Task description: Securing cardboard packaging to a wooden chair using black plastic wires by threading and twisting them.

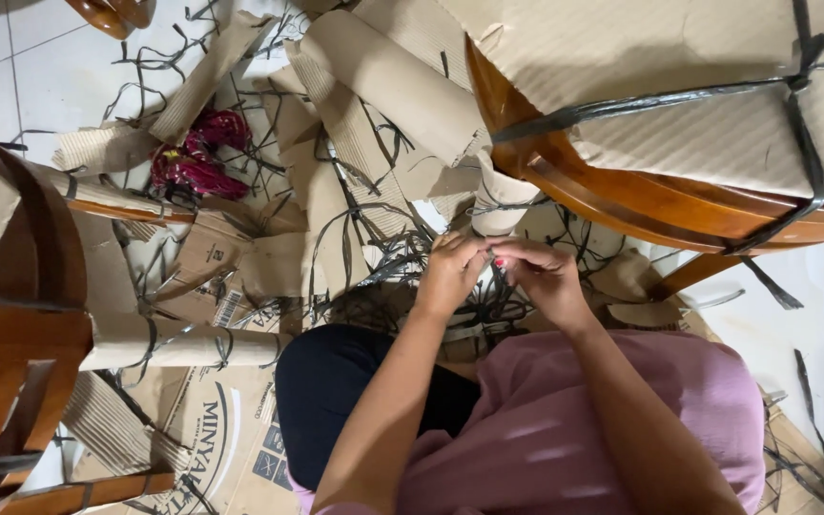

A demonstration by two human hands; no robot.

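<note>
My left hand (448, 274) and my right hand (544, 278) meet in front of me, fingers pinched together on a thin black plastic strap (494, 286). The strap runs toward a wooden chair leg wrapped in brown corrugated cardboard (501, 202) just beyond my hands. That leg belongs to a polished wooden chair (622, 205) whose seat is covered in cardboard tied with black straps (803, 124). I cannot tell whether a small tool is between my fingers.
Torn cardboard sheets and rolls (374, 86) and several cut black straps (374, 248) litter the white tile floor. A red bundle (197, 157) lies at the left. Another wrapped wooden chair (21, 315) stands at the far left. A flattened printed carton (212, 429) lies under my knee.
</note>
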